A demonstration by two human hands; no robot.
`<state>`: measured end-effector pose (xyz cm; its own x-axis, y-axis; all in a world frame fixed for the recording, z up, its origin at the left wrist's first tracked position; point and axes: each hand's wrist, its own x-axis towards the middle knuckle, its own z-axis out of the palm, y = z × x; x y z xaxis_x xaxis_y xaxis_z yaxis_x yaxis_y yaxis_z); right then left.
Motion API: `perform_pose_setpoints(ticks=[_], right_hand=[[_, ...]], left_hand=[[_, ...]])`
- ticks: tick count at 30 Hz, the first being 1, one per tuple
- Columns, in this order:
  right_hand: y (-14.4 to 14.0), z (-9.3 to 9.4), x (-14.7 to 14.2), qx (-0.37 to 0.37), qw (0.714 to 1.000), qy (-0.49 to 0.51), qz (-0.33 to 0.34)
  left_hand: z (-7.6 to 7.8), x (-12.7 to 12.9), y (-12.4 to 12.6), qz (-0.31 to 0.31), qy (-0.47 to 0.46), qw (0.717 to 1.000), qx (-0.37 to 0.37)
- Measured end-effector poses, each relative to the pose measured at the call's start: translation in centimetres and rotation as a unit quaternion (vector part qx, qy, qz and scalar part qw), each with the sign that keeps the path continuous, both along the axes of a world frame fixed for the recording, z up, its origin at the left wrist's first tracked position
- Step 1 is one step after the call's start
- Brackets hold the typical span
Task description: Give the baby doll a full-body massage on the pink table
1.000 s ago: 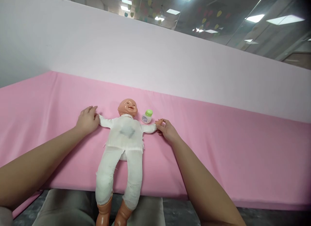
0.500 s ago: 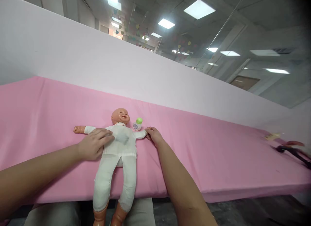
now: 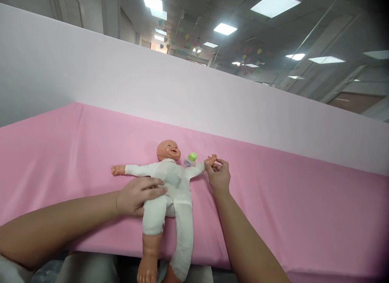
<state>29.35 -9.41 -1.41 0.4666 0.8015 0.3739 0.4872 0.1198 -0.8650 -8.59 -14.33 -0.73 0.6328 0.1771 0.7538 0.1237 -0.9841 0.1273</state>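
Observation:
A baby doll (image 3: 182, 194) in a white cloth top and trousers lies on its back, its feet hanging past the near edge of the pink-covered surface. My left hand (image 3: 138, 196) is laid over the doll's waist and hip on the left, fingers curving across the cloth, thumb hidden. With thumb and fingers, my right hand (image 3: 219, 175) pinches the doll's outstretched arm near its wrist. Between the doll's head and that arm stands a small bottle (image 3: 191, 159) with a green cap, partly covered at the bottom. The doll's other arm points out to the left.
The pink cover (image 3: 273, 202) stretches far to the right and drops at the front edge. Behind it runs a low white wall (image 3: 136, 84), with glass above. My legs are under the near edge.
My left hand has slid from the doll's chest down to its hip. The doll's right-side arm is extended further, its hand now showing. The view has turned left, shifting things rightward.

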Motion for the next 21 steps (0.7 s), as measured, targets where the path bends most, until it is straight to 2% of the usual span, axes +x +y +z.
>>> perform_pose_setpoints(ticks=[2, 5, 8, 10, 13, 17, 19, 21], right_hand=[[-0.7, 0.6, -1.9, 0.071, 0.997, -0.028, 0.011], [-1.8, 1.3, -5.5, 0.09, 0.98, -0.129, 0.12], [-2.5, 1.6, -8.2, 0.099, 0.922, -0.271, 0.258], [-2.6, 1.6, -8.8, 0.105, 0.9, -0.307, 0.29], [-2.3, 1.5, -7.9, 0.084, 0.929, -0.281, 0.224], [-1.1, 1.3, -4.4, 0.049, 0.981, -0.152, 0.111], [-0.5, 1.2, -2.4, -0.011, 0.993, -0.099, 0.07], [0.1, 0.9, -0.7, -0.09, 0.992, -0.061, 0.061]], left_hand=[[-0.1, -0.3, 1.0, 0.041, -0.016, 0.998, -0.055], [-0.4, -0.3, 2.3, 0.087, 0.011, 0.986, -0.145], [-0.7, -0.1, 3.1, 0.114, 0.042, 0.975, -0.185], [-0.8, -0.1, 3.2, 0.117, 0.043, 0.977, -0.174], [-0.4, -0.1, 2.7, 0.099, 0.019, 0.988, -0.114], [0.7, 0.1, 1.1, 0.036, -0.018, 0.998, -0.048], [1.2, 0.3, 0.1, -0.007, 0.002, 0.999, -0.046], [1.5, 0.6, -0.7, -0.052, 0.033, 0.997, -0.051]])
